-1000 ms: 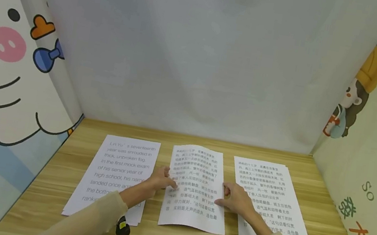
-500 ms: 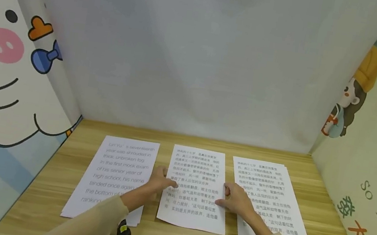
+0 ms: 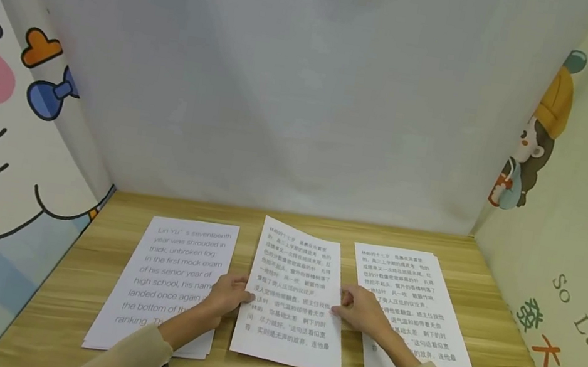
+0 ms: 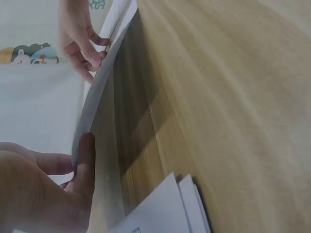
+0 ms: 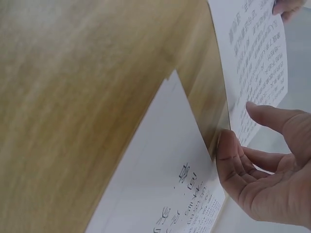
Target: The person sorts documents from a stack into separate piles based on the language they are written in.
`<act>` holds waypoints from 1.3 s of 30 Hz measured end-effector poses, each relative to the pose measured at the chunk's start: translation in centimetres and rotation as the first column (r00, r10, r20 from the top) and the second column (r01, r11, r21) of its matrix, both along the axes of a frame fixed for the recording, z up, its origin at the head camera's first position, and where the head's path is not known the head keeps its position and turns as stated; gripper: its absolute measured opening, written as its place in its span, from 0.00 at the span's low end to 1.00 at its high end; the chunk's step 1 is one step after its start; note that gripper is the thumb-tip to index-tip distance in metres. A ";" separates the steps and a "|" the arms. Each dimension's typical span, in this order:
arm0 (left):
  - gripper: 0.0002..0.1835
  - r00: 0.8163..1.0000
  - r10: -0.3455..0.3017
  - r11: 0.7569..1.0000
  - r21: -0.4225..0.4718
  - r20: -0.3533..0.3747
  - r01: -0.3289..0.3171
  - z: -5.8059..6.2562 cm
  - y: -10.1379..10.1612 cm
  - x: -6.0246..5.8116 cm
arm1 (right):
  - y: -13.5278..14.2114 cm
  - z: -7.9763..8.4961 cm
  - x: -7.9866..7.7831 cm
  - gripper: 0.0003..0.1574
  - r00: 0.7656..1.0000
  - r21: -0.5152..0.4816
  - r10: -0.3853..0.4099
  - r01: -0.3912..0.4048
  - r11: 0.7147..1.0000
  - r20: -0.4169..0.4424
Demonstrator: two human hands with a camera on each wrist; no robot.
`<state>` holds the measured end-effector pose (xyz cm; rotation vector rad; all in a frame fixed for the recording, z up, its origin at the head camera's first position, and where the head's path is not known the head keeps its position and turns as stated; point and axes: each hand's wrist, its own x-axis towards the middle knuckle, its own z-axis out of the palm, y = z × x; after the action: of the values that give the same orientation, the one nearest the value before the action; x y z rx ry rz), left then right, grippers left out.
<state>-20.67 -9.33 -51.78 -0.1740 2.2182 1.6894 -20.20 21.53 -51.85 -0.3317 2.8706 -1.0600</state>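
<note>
A sheet of paper (image 3: 289, 309) printed with Chinese text is held between my two hands, lifted off the wooden table. My left hand (image 3: 228, 294) pinches its left edge, thumb on the printed face. On the opposite edge my right hand (image 3: 361, 308) pinches it the same way, with the thumb (image 5: 262, 114) over the print. In the left wrist view the raised sheet (image 4: 95, 99) stands edge-on, slightly bowed, above its shadow on the table.
To the left lies a stack of sheets (image 3: 165, 281) printed in English, partly under my left forearm. On the right is a stack of Chinese pages (image 3: 422, 317), partly covered by my right hand. The wooden table (image 3: 54, 300) meets a pale backdrop (image 3: 293, 113) behind.
The middle sheet has risen off the table, its upper left corner now higher. Both hands have moved slightly left in the view with it, and the head view has shifted a little.
</note>
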 end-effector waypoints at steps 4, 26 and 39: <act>0.27 0.999 0.017 0.996 0.092 0.045 -0.021 0.0 -1.1 0.5 | 0.1 0.2 0.1 0.29 0.999 -0.053 -0.017 0.020 0.998 0.046; 0.30 0.996 -0.042 0.989 0.143 0.074 0.031 0.0 -2.7 2.0 | 0.4 0.3 0.1 0.32 0.902 -0.530 0.029 0.227 0.817 0.432; 0.24 0.997 -0.046 0.997 0.066 0.055 0.042 0.5 -1.6 1.9 | 1.5 0.6 0.2 0.29 0.896 -0.509 -0.011 0.261 0.820 0.443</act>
<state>-18.79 -10.96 -51.31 -0.1540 2.1078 1.7093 -19.98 23.03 -51.21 0.0936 2.1748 -1.7486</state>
